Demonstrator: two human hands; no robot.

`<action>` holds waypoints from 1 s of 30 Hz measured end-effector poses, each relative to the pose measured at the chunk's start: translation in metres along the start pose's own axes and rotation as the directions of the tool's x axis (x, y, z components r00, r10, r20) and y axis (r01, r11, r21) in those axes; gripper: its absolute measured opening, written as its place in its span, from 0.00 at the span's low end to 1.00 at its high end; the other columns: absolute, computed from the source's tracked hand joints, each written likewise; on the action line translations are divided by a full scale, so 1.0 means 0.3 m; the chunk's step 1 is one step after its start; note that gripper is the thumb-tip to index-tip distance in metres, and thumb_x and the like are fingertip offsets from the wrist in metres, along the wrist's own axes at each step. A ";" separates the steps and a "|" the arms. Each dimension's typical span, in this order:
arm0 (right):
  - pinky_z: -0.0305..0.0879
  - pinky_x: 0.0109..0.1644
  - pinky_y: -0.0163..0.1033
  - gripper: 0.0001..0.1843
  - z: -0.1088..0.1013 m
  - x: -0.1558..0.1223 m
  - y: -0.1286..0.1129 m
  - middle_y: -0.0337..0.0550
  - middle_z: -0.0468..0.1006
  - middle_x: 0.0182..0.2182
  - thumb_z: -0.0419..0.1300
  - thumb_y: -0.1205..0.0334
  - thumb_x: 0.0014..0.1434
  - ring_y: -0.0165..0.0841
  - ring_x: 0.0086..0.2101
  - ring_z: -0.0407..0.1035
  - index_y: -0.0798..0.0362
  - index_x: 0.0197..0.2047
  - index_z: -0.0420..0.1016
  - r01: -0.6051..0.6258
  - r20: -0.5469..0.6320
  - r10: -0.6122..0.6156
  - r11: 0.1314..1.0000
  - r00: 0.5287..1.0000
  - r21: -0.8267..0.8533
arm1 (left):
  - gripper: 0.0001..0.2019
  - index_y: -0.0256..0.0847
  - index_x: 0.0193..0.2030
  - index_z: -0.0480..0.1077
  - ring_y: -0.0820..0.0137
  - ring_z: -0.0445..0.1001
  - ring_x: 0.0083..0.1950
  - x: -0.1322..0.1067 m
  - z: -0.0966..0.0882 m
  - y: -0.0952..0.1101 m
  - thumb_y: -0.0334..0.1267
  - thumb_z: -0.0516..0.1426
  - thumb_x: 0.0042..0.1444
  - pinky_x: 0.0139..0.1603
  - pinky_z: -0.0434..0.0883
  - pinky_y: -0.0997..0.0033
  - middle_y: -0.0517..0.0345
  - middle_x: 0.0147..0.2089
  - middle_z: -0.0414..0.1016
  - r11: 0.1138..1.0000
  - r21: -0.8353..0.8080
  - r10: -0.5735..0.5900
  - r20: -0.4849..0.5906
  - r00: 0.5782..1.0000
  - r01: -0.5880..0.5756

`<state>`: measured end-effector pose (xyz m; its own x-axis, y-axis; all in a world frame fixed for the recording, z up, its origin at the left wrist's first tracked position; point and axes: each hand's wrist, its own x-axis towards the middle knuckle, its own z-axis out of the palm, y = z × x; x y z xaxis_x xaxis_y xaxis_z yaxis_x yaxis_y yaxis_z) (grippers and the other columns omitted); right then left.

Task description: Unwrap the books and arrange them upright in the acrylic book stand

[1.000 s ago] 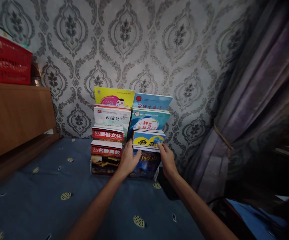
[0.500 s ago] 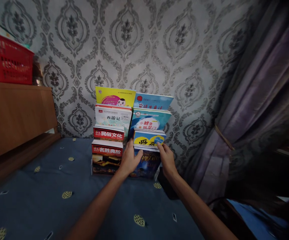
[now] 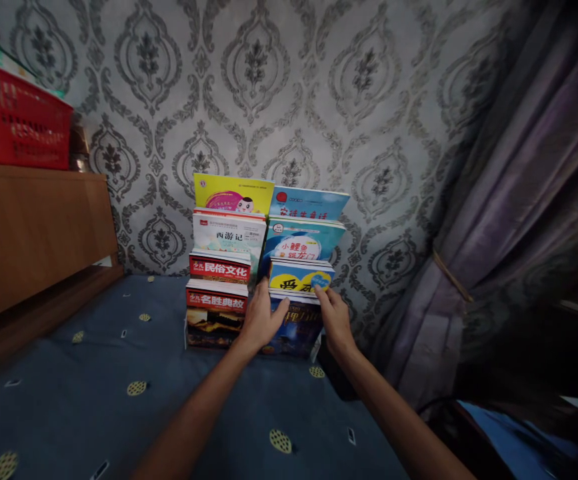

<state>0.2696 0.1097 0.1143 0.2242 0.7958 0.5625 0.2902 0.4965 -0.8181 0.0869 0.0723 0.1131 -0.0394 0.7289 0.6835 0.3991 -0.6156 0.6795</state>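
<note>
A tiered rack of books stands against the patterned wall, in two columns. My left hand (image 3: 261, 319) rests on the dark blue front book (image 3: 296, 330) of the right column, thumb over its top edge, fingers wrapped round its left side. My right hand (image 3: 335, 319) grips the same book's right top corner, fingertips touching the yellow and blue book (image 3: 296, 277) behind it. The left column shows two red-banded books (image 3: 216, 303) in front, a white one (image 3: 229, 233) and a yellow one (image 3: 231, 193) behind.
The rack stands on a dark blue cloth with yellow dots (image 3: 119, 373). A wooden headboard (image 3: 29, 233) with a red basket (image 3: 13, 123) on top is at the left. A purple curtain (image 3: 509, 220) hangs at the right, a dark object (image 3: 333, 373) beside the rack.
Both hands stay on the front right book; my left thumb has crept slightly further over its top edge. The view has shifted a little.
</note>
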 end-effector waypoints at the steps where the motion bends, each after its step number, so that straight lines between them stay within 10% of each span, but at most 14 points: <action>1: 0.67 0.53 0.48 0.28 0.000 0.000 -0.001 0.46 0.84 0.42 0.58 0.37 0.57 0.45 0.45 0.74 0.52 0.47 0.81 -0.001 0.000 0.001 1.000 1.000 -0.002 | 0.29 0.41 0.67 0.58 0.54 0.68 0.66 0.000 -0.001 0.001 0.44 0.57 0.61 0.66 0.66 0.49 0.42 0.63 0.70 1.000 0.001 -0.001 0.002 1.000 0.001; 30: 0.67 0.56 0.48 0.30 0.008 -0.017 -0.146 0.48 0.80 0.51 0.57 0.40 0.60 0.45 0.49 0.73 0.52 0.57 0.73 0.038 0.016 -0.040 0.995 0.999 0.096 | 0.34 0.39 0.73 0.51 0.53 0.61 0.72 0.015 -0.024 0.064 0.44 0.54 0.62 0.70 0.62 0.49 0.42 0.72 0.61 0.999 -0.024 -0.024 0.014 1.000 0.025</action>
<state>0.2536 0.0848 0.1470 0.1974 0.7810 0.5925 0.2075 0.5574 -0.8039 0.0879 0.0616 0.1311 -0.0358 0.7480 0.6628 0.3758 -0.6044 0.7025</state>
